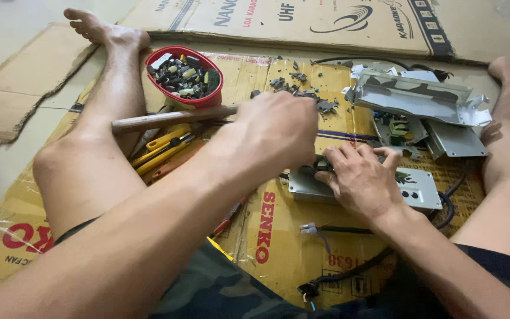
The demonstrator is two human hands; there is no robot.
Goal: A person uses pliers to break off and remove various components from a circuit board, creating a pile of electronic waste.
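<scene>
My left hand (270,130) is closed around a tool with a long wooden handle (160,119) that sticks out to the left, level above the cardboard. The tool's head is hidden behind the hand. My right hand (364,177) presses down on a small grey metal electronics box (423,192) lying on flattened cardboard between my legs, fingers spread over its left end. A black cable (453,204) runs from the box's right side toward me.
A red bowl (211,99) of small electronic parts stands at the back left by my left leg. Yellow-handled tools (163,147) lie under the wooden handle. Bent metal sheet casing (411,94) and a circuit board (394,127) lie at the back right. Loose debris (305,91) is scattered behind.
</scene>
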